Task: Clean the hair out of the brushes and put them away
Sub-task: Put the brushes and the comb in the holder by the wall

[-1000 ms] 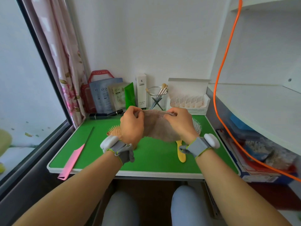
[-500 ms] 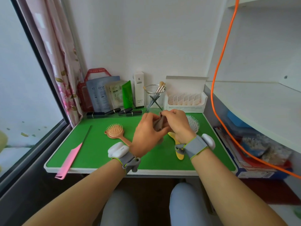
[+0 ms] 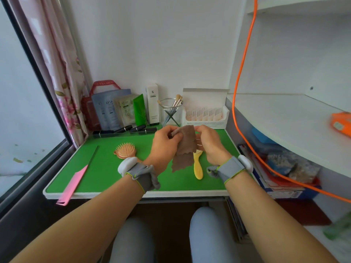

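1. A brown cloth (image 3: 185, 149) with a scalloped lower edge is held up above the green tabletop (image 3: 106, 173), toward 2 o'clock from the table's centre. Its lower part hangs free.
2. The cloth's upper left corner is pinched by the left hand (image 3: 164, 144), whose fingers are curled round the fabric.
3. The upper right edge is pinched by the right hand (image 3: 210, 143), its fingers likewise closed on the cloth.
4. A yellow hairbrush (image 3: 198, 168) is laid on the table at 3 o'clock, under the cloth, with its handle pointed toward 6 o'clock. Its head is largely hidden behind the cloth and the right hand.
5. A peach round hairbrush (image 3: 125, 150) is laid bristles up at 10 o'clock, near the left hand but apart from it.
6. A pink tail comb (image 3: 73, 185) is laid at 8 o'clock, with its toothed end past the table's front edge.
7. At 12 o'clock, along the back edge, black lipstick tubes (image 3: 133, 128), sachets (image 3: 114, 111), a glass of makeup brushes (image 3: 171, 109) and an open white box (image 3: 206, 112) are ranged.
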`<state>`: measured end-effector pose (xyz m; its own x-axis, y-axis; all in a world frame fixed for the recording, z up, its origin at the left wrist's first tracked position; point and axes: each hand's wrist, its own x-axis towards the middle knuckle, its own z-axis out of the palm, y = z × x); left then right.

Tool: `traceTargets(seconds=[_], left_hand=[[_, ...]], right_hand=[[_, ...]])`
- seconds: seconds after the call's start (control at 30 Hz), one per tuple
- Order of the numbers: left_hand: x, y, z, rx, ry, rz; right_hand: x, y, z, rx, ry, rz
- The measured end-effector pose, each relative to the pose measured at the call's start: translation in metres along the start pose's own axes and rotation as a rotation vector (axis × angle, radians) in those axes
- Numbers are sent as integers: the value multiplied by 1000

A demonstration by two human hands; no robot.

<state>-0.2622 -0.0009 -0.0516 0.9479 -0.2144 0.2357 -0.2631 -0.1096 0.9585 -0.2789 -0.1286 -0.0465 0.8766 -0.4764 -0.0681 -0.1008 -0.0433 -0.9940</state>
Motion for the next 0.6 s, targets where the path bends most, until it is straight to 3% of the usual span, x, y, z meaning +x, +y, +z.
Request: traceTargets(seconds=[0.17,0.3,0.6], left_hand=[[-10,9,19,-90,-24,-30],[-17,8,41,-94,-54,-38],[-24,-8,107,147,-189,-78]], right_hand=[[-11,3,-21,-121,31,-31],[-23,9,-50,-77,153,-76],[-27,42,-118,-236,334,-101]])
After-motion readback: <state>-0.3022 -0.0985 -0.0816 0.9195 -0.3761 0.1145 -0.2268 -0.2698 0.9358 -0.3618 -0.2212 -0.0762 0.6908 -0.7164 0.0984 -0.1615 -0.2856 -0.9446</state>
